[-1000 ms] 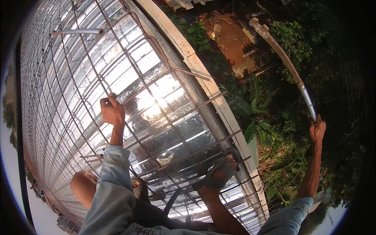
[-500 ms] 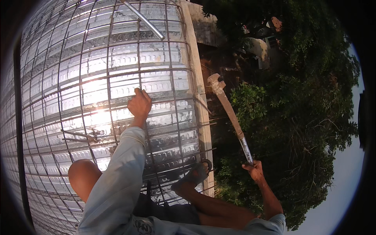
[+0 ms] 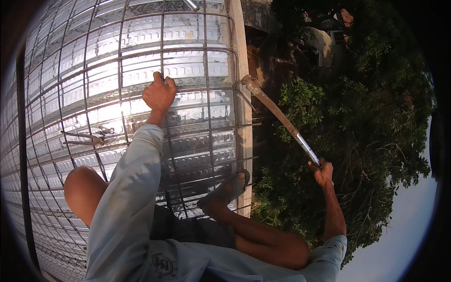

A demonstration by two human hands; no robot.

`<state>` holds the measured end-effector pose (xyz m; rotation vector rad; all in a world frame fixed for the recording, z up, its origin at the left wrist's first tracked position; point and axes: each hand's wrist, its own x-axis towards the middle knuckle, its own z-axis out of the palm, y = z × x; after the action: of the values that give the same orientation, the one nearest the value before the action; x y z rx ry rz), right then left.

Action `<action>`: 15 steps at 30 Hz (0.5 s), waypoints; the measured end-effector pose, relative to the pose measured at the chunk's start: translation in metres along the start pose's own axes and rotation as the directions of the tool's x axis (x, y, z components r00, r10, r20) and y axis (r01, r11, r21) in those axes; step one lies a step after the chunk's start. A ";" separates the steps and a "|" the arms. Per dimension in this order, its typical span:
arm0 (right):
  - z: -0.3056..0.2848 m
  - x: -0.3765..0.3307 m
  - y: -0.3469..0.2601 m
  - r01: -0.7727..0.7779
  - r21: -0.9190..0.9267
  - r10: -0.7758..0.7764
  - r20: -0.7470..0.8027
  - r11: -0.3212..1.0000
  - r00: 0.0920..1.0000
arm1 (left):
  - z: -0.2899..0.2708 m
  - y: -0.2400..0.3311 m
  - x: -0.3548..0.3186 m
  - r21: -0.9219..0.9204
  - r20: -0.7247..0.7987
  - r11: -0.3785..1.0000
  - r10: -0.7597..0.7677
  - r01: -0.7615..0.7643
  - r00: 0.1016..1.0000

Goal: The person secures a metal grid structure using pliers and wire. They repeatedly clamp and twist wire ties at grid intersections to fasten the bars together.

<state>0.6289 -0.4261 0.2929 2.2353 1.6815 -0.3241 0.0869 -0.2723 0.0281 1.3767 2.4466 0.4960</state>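
My left hand point(image 3: 159, 93) is closed round a steel bar of the rebar grid point(image 3: 164, 49), near a crossing of two bars. Out past the roof's edge on the right, my right hand point(image 3: 322, 172) grips the shiny tubular handle of a rebar bending wrench point(image 3: 278, 112). The wrench has a long, rusty flat shank and a notched head. That head sits by the concrete edge, just above a short bar end point(image 3: 246, 101) that sticks out; I cannot tell whether they touch. A pair of pincers point(image 3: 84, 139) lies on the grid, left of my left arm.
Ribbed, shiny metal decking point(image 3: 141, 73) lies under the grid. A concrete edge point(image 3: 242, 51) runs along the right, with bar ends poking past it and a drop to trees point(image 3: 347, 127) beyond. A metal pipe point(image 3: 191, 5) lies at the top. My sandalled foot point(image 3: 230, 190) rests by the edge.
The view has shifted, so the grid sits higher in it. The wrench head has come closer to the protruding bar end, and my right hand has swung outward and up. My left hand keeps its hold.
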 end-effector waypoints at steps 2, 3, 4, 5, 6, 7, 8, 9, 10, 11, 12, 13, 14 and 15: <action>0.001 0.031 0.030 0.066 -0.113 -0.070 -0.027 0.991 0.997 | 0.006 0.007 0.001 0.026 -0.007 0.999 -0.021 0.021 1.000; 0.004 0.048 0.041 0.099 -0.144 -0.103 -0.021 0.985 0.994 | 0.004 0.006 0.001 0.047 -0.017 0.998 -0.038 0.038 0.999; 0.001 0.062 0.047 0.144 -0.186 -0.152 -0.030 0.972 0.988 | 0.005 0.006 0.001 0.073 -0.019 0.997 -0.038 0.040 0.999; 0.002 0.080 0.054 0.124 -0.235 -0.130 -0.008 0.964 0.991 | 0.005 0.006 0.000 0.086 -0.018 0.995 -0.048 0.050 0.999; 0.003 0.097 0.058 0.204 -0.248 -0.224 -0.057 0.947 0.973 | 0.001 0.005 0.000 0.101 -0.023 0.993 -0.063 0.065 0.998; 0.002 0.110 0.064 0.267 -0.270 -0.306 -0.112 0.925 0.946 | 0.004 0.008 0.001 0.105 -0.024 0.992 -0.069 0.071 0.997; -0.001 0.123 0.069 0.292 -0.261 -0.331 -0.117 0.920 0.936 | 0.006 0.010 0.001 0.114 -0.027 0.991 -0.067 0.070 0.997; -0.004 0.136 0.069 0.328 -0.250 -0.366 -0.124 0.911 0.922 | 0.004 0.007 0.001 0.127 -0.038 0.989 -0.073 0.077 0.997; -0.008 0.145 0.066 0.322 -0.256 -0.359 -0.112 0.911 0.927 | 0.005 0.008 0.000 0.136 -0.045 0.987 -0.077 0.083 0.996; -0.010 0.154 0.067 0.342 -0.253 -0.379 -0.112 0.905 0.919 | 0.006 0.009 0.001 0.130 -0.052 0.989 -0.070 0.076 0.996; -0.013 0.160 0.074 0.359 -0.254 -0.395 -0.108 0.898 0.912 | 0.007 0.011 -0.001 0.120 -0.050 0.990 -0.064 0.069 0.997; -0.013 0.166 0.079 0.376 -0.254 -0.412 -0.103 0.891 0.905 | 0.007 0.013 -0.002 0.111 -0.050 0.992 -0.058 0.063 0.997; -0.010 0.174 0.083 0.401 -0.270 -0.445 -0.125 0.875 0.887 | 0.007 0.013 -0.003 0.116 -0.055 0.991 -0.062 0.068 0.997; -0.011 0.180 0.081 0.413 -0.275 -0.458 -0.123 0.868 0.880 | 0.008 0.012 -0.001 0.120 -0.062 0.990 -0.066 0.073 0.996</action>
<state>0.7568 -0.2825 0.2462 1.7348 2.1951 -0.0060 0.1003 -0.2659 0.0259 1.3355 2.6003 0.3807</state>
